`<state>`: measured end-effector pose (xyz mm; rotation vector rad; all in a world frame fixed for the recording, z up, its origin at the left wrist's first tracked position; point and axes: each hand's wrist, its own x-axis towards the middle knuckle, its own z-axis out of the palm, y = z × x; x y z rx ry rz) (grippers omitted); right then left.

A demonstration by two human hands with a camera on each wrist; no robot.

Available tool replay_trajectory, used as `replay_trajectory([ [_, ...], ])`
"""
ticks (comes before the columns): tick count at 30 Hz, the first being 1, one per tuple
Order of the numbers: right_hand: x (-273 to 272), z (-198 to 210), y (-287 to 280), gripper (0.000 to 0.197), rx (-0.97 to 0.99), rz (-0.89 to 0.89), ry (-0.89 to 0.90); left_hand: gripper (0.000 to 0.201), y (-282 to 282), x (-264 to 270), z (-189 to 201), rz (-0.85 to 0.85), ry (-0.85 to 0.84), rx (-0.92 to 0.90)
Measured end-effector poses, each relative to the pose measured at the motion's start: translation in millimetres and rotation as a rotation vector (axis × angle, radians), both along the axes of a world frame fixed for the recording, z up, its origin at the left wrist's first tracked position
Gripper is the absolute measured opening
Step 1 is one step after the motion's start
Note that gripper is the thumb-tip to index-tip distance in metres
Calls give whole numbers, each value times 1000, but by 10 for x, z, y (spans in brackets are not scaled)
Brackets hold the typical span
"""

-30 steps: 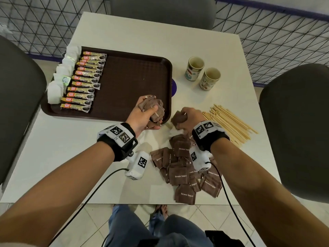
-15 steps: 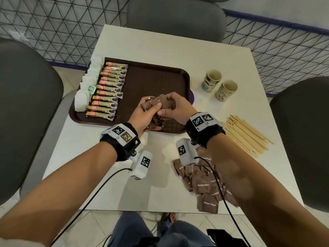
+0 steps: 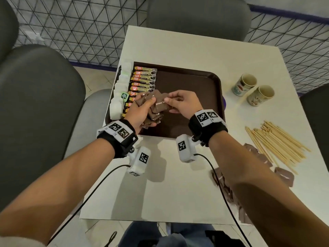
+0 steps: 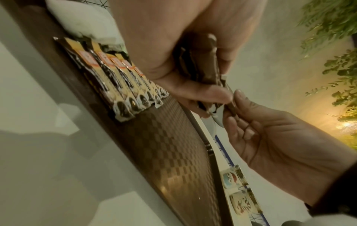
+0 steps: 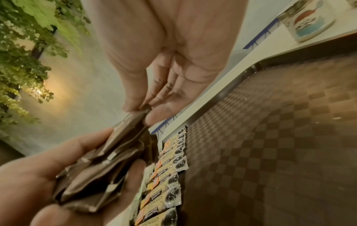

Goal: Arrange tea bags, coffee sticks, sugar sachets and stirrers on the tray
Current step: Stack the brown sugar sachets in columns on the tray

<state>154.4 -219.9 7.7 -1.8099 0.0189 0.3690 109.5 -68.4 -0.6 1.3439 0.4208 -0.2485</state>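
Note:
Above the brown tray (image 3: 195,81), my left hand (image 3: 142,111) grips a bunch of brown sugar sachets (image 3: 153,113). My right hand (image 3: 179,104) pinches the top sachet (image 3: 161,102) of that bunch between thumb and fingertips. In the right wrist view the pinched sachet (image 5: 127,122) sticks out of the bunch (image 5: 92,175). Coffee sticks (image 3: 142,82) lie in a column on the tray's left part, with white tea bags (image 3: 121,90) along its left rim. Wooden stirrers (image 3: 277,143) lie in a pile on the table at the right. More brown sachets (image 3: 283,175) lie loose near the table's front right.
Two paper cups (image 3: 252,90) stand on the white table (image 3: 178,193) right of the tray. Grey chairs (image 3: 41,104) surround the table, and a wire mesh fence (image 3: 71,24) runs behind. Cables hang from both wrist cameras over the table's front edge.
Both hands moved from the loose sachet pile to above the tray's left-centre. My right hand came across and took hold of the top sachet in the left hand's bunch.

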Motion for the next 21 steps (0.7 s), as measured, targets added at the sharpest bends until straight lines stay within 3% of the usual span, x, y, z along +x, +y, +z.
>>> replay_trajectory([
  [5, 204, -26, 110, 6, -33, 23, -41, 10, 96, 163, 6, 31, 29, -22],
  [8, 354, -45, 106, 21, 15, 0, -32, 13, 101, 286, -12, 58, 25, -38],
  [13, 623, -133, 46, 21, 57, -91, -21, 3, 84, 475, -40, 118, -14, -36],
  [21, 1091, -389, -20, 23, -223, -281, -72, 11, 126, 760, -186, 216, -11, -1],
])
